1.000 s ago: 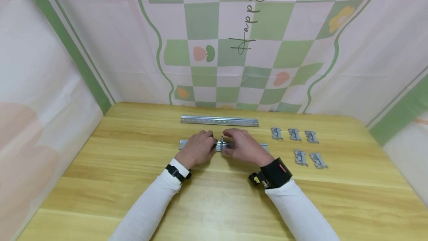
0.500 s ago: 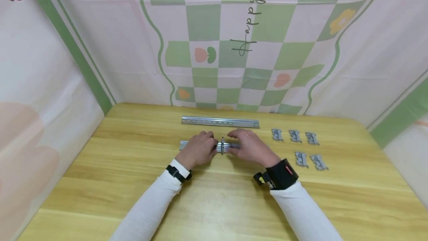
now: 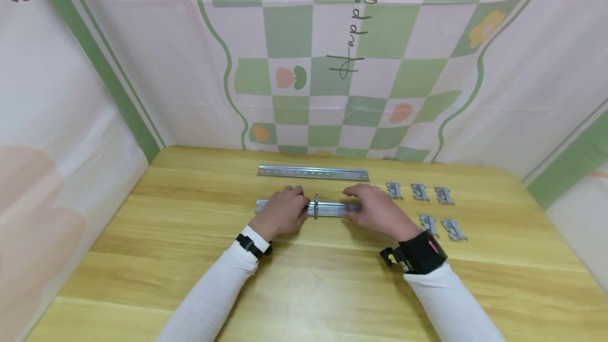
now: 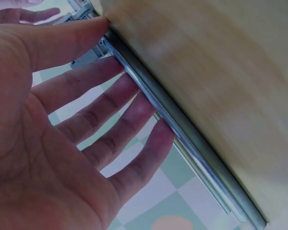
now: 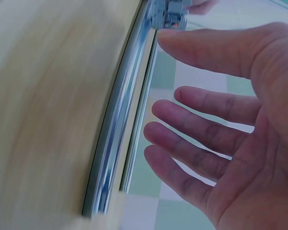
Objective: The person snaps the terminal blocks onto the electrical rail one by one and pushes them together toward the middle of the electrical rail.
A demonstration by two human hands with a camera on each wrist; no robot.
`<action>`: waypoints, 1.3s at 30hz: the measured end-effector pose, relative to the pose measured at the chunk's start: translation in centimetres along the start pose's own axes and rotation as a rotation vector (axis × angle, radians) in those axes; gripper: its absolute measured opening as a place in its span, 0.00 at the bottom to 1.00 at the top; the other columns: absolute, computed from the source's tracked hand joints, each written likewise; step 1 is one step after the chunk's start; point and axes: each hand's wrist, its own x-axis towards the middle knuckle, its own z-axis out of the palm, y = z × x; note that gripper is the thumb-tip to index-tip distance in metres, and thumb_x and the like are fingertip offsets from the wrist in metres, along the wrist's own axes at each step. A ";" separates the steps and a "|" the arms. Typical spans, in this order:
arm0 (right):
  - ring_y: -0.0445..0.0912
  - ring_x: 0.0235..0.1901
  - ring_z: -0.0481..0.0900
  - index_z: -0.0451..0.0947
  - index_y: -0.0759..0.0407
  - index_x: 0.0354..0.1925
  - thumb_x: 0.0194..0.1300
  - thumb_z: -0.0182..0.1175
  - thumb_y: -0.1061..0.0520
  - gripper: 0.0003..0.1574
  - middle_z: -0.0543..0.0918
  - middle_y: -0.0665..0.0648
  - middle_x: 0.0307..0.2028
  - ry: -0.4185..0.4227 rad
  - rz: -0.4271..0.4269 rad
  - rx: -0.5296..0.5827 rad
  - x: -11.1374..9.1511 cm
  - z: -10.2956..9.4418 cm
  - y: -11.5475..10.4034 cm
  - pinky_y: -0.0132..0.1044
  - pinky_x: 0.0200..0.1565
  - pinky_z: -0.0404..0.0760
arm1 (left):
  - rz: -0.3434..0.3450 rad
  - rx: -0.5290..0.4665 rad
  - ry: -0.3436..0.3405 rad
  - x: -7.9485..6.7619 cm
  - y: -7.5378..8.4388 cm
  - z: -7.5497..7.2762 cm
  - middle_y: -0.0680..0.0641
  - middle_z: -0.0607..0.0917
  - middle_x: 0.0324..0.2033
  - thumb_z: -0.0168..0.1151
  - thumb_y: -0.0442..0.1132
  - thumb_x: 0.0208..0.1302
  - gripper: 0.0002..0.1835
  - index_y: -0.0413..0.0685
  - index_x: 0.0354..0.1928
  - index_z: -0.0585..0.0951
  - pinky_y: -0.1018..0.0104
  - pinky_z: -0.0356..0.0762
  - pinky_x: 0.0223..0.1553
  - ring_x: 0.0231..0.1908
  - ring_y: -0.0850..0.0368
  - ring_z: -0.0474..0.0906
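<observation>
A metal DIN rail (image 3: 330,209) lies on the wooden table, with one grey terminal block (image 3: 316,206) standing upright across it near its middle. My left hand (image 3: 283,210) grips the rail just left of the block. In the left wrist view its thumb and fingers lie on opposite edges of the rail (image 4: 192,146), close to the block (image 4: 89,57). Over the rail's right part is my right hand (image 3: 377,212). The right wrist view shows that hand (image 5: 240,129) with fingers spread and nothing in them, apart from the rail (image 5: 110,139).
A second DIN rail (image 3: 313,173) lies behind the first, roughly parallel. Several loose terminal blocks (image 3: 419,192) lie flat on the right in two rows; one front block (image 3: 428,224) is close to the right wrist. A patterned curtain (image 3: 332,104) hangs behind the table (image 3: 199,278).
My right hand has let go of the terminal block and moved right along the rail. The block stays upright on the rail, and my left hand keeps its place.
</observation>
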 end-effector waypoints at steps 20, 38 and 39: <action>0.68 0.54 0.78 0.75 0.73 0.61 0.60 0.73 0.57 0.36 0.81 0.72 0.53 -0.063 0.173 -0.040 -3.6 -5.7 5.7 0.63 0.53 0.77 | -0.005 0.006 -0.008 0.0 0.1 -0.1 0.48 0.81 0.44 0.63 0.44 0.72 0.11 0.47 0.47 0.87 0.63 0.78 0.39 0.40 0.54 0.75; 0.69 0.51 0.77 0.78 0.74 0.55 0.46 0.81 0.53 0.43 0.82 0.73 0.49 -0.193 0.237 -0.134 -5.4 -6.6 8.3 0.64 0.51 0.77 | -0.008 0.002 -0.014 -0.2 0.0 0.0 0.48 0.81 0.44 0.64 0.44 0.71 0.11 0.47 0.48 0.87 0.62 0.79 0.40 0.41 0.54 0.75; 0.69 0.51 0.77 0.78 0.74 0.55 0.46 0.82 0.53 0.43 0.82 0.73 0.49 -0.198 0.239 -0.144 -5.5 -6.6 8.5 0.63 0.51 0.77 | -0.009 0.003 -0.014 -0.2 0.0 -0.1 0.48 0.81 0.44 0.64 0.44 0.71 0.11 0.47 0.48 0.87 0.62 0.79 0.40 0.41 0.54 0.75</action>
